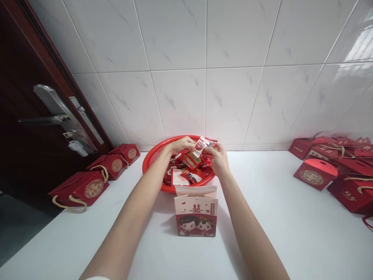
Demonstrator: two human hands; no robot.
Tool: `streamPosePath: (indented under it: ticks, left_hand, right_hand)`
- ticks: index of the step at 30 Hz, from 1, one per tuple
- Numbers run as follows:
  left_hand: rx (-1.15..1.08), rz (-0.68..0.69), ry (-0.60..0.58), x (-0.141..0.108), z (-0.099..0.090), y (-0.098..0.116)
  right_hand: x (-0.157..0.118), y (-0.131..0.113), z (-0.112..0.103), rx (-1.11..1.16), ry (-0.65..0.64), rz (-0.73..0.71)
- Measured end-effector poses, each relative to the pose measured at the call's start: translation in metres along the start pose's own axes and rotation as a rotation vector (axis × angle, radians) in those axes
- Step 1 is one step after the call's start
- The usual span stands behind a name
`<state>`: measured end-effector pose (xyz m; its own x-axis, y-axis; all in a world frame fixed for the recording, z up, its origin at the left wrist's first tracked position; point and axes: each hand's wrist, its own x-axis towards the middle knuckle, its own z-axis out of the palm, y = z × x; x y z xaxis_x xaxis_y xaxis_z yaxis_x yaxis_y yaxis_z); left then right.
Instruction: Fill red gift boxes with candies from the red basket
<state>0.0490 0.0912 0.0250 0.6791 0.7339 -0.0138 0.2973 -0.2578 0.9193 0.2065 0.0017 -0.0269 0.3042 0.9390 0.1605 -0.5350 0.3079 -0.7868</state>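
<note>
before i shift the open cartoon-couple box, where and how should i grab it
Probably by the two side walls of the open cartoon-couple box, low down, approaching from left and right together. It stands upright with its top open, so the thin upper edges would likely bend if pinched, and the red plastic basket sits close behind, making a rear grip awkward.

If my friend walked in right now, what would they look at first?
Probably the bright red basket near the tiled wall, filled with shiny packets, with the left hand and right hand over it. Next, maybe the box with two cartoon faces, standing in front of the basket. Dark red boxes sit on both sides, left and right.
</note>
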Motion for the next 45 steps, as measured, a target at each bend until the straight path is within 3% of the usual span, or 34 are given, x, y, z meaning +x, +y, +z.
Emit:
streamPosePath:
  ticks: [7,16,23,31,37,45]
  left_hand:
    - [-0.03,0.093,0.022,0.002,0.003,0.003]
    - [-0.099,0.167,0.162,0.005,0.005,0.003]
    - [-0.095,0.173,0.183,0.002,0.005,0.007]
    - [0.043,0.095,0.223,0.005,0.001,0.001]
    - [0.166,-0.011,0.175,0.006,-0.002,-0.009]
    - [0.285,-0.154,0.18,0.007,-0.031,-0.039]
  right_hand:
    - [0.001,0.001,-0.002,0.011,-0.088,-0.004]
    - [0.0,0.0,0.0,-0.003,-0.083,-0.011]
    - [0.002,-0.002,0.0,0.043,-0.025,0.039]
    - [0.003,-0.001,0.0,0.032,-0.003,0.047]
    - [0.004,0.002,0.0,0.022,0.047,0.028]
    - [0.003,0.001,0.002,0.017,0.056,0.003]
